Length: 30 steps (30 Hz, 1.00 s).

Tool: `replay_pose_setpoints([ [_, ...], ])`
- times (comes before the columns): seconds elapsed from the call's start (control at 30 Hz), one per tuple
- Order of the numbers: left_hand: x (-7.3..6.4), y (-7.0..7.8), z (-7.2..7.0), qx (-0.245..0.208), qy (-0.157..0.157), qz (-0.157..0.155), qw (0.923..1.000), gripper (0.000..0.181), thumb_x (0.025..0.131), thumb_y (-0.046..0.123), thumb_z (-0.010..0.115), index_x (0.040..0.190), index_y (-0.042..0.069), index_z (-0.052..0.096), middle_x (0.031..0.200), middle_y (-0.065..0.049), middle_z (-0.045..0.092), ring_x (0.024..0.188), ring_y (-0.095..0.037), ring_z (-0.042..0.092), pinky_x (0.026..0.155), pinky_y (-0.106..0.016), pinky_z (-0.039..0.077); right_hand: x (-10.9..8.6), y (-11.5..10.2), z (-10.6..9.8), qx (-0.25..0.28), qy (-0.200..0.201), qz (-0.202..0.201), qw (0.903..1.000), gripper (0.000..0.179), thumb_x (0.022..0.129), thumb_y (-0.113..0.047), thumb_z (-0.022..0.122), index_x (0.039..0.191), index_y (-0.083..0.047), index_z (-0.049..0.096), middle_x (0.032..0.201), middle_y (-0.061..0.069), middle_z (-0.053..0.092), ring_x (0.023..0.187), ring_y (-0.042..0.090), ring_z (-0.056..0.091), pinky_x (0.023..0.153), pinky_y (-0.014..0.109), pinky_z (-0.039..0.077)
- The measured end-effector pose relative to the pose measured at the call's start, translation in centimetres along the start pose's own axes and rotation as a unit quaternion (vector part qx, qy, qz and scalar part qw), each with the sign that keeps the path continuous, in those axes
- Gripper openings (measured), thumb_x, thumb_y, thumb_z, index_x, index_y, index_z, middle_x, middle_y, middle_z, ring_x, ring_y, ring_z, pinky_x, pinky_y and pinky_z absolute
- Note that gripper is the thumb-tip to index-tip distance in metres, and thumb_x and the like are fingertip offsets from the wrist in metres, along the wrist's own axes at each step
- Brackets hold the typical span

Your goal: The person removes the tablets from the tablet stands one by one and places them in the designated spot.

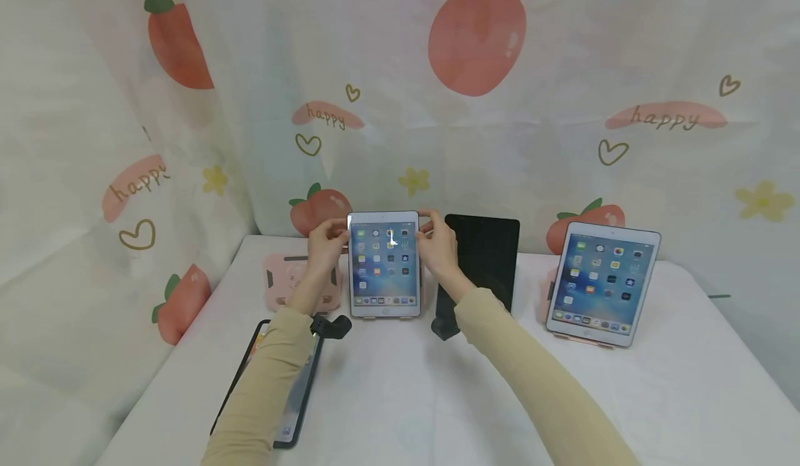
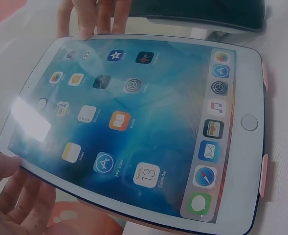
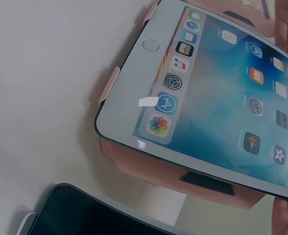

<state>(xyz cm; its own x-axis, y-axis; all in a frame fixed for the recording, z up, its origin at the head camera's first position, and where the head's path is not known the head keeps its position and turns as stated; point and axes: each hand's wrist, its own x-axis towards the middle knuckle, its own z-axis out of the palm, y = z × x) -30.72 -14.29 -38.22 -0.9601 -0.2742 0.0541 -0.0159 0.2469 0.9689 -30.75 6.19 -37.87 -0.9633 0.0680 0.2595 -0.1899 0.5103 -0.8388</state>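
A white tablet (image 1: 384, 264) with a lit home screen stands upright in the middle of the table, leaning back on a pink stand (image 3: 183, 178). Two small pink lips of the stand (image 2: 264, 176) sit at the tablet's bottom edge. My left hand (image 1: 325, 247) grips the tablet's upper left side, its thumb at the front edge and fingers behind. On the opposite side, my right hand (image 1: 439, 247) holds the upper right edge. The stand's back is mostly hidden by the tablet.
A pink stand (image 1: 275, 282) is at the left. Below it lies a black-edged tablet (image 1: 300, 410), partly under my left sleeve. A dark-screened tablet (image 1: 481, 251) stands behind my right wrist; another white tablet (image 1: 606, 282) leans on a pink stand at the right.
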Motion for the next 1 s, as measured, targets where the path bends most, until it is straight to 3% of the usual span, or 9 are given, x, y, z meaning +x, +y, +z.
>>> replay_pose_setpoints([
  [0.3, -1.0, 0.4, -0.6, -0.043, 0.000, 0.011, 0.9990, 0.023, 0.094, 0.005, 0.057, 0.117, 0.007, 0.063, 0.098, -0.011, 0.061, 0.084, -0.018, 0.059, 0.082, -0.034, 0.057, -0.5, 0.0, -0.4, 0.012, -0.003, -0.023, 0.9997, 0.036, 0.095, -0.008, 0.056, 0.130, -0.017, 0.052, 0.100, 0.011, 0.061, 0.088, 0.025, 0.061, 0.072, 0.034, 0.048],
  [0.57, -1.7, 0.7, -0.6, -0.034, -0.010, 0.006, 0.9994, 0.028, 0.096, 0.009, 0.056, 0.124, 0.008, 0.059, 0.114, -0.015, 0.061, 0.097, -0.022, 0.059, 0.091, -0.038, 0.055, -1.2, -0.2, -0.9, 0.026, 0.006, -0.041, 0.9988, 0.037, 0.095, -0.007, 0.056, 0.130, -0.016, 0.052, 0.101, 0.012, 0.061, 0.086, 0.025, 0.059, 0.071, 0.032, 0.047],
  [1.0, -3.3, 1.3, -1.0, -0.035, -0.017, 0.029, 0.9988, 0.027, 0.096, 0.011, 0.056, 0.123, 0.009, 0.059, 0.112, -0.011, 0.060, 0.095, -0.017, 0.058, 0.084, -0.028, 0.055, -2.4, -0.3, -1.9, 0.058, 0.012, -0.063, 0.9963, 0.036, 0.093, -0.004, 0.059, 0.127, -0.014, 0.055, 0.095, 0.014, 0.062, 0.082, 0.025, 0.059, 0.067, 0.029, 0.048],
])
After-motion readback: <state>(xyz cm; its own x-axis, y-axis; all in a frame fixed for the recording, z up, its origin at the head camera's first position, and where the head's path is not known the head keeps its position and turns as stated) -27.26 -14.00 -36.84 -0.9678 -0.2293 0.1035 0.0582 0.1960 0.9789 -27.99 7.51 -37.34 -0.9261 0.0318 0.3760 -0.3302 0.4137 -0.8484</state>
